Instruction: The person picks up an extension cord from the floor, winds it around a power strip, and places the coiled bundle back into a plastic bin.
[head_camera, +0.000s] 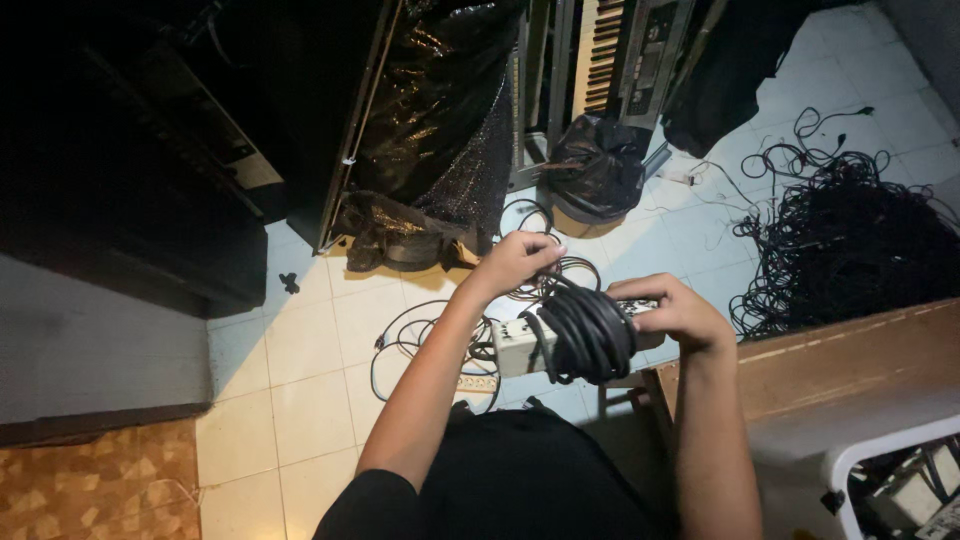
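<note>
One view only, from my head camera, looking straight down at my two hands over a pale tiled floor (300, 400) in dim light. At the centre of the frame my right hand (680, 312) is clamped around one end of a white power strip (518, 343), held level. A thick bundle of black cable (590, 335) is already wound in many turns around the strip's middle. My left hand (515, 262), toward eleven o'clock from the bundle, is closed with its fingertips pinching the cable's loose run. I judge the winding well along but unfinished: slack cable still trails in loops on the floor at nine o'clock, below my left forearm. A large tangled heap of black cables (850, 240) lies at two o'clock, apart from the strip. A keyboard instrument (620, 50) leans at twelve o'clock, with a black bag (595, 170) beneath it. A brown table edge (850, 350) runs at four o'clock.
</note>
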